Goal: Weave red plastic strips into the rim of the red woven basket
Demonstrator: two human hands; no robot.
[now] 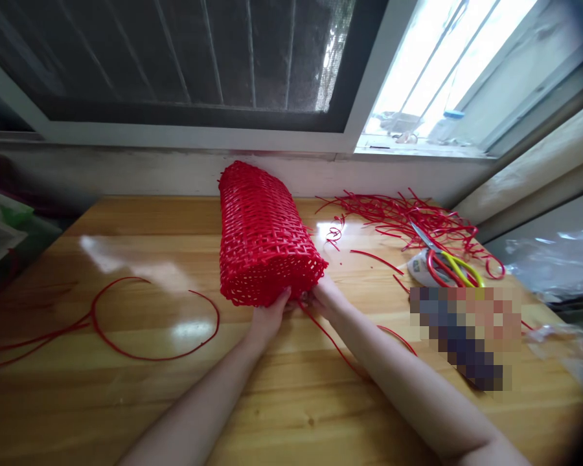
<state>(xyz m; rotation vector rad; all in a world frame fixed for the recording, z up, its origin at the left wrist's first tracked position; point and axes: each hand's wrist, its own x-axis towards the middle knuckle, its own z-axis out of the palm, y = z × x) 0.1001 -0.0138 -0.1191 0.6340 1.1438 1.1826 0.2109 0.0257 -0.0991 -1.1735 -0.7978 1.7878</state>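
A red woven basket lies tilted on its side on the wooden table, one end facing me. My left hand is closed on the near lower rim, its thumb pressed up against the weave. Partly hidden behind that same edge, my right hand is at the basket's lower right; its fingers are mostly out of sight. From between the hands a red strand trails down toward my right forearm. What the right fingers hold, if anything, cannot be made out.
Loose red strands pile at the back right. Scissors with red and yellow handles rest on a white roll. A blurred-out patch covers something nearby. A looped red strand lies at left. A window stands behind.
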